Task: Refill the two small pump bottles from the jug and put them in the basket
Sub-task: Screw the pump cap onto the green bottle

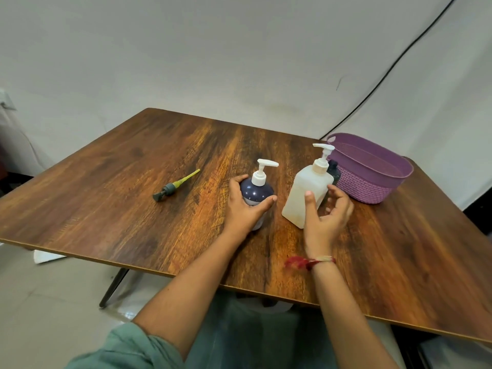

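My left hand (243, 206) grips a small round dark blue pump bottle (256, 193) with a white pump, standing at the table's middle. To its right stands a taller translucent white pump bottle (302, 197). My right hand (323, 218) is at its right edge: the thumb lies on its front face and the fingers curve loosely beside it, not closed round it. A dark bottle (334, 171) with no pump stands partly hidden behind the white one. A purple woven basket (372, 189) with nothing visible inside sits at the right, just past the bottles.
A loose grey pump head with a yellow-green tube (174, 186) lies on the wooden table (133, 203) to the left. A black cable (386, 73) runs down the wall behind the basket. The table's near edge is close to my body.
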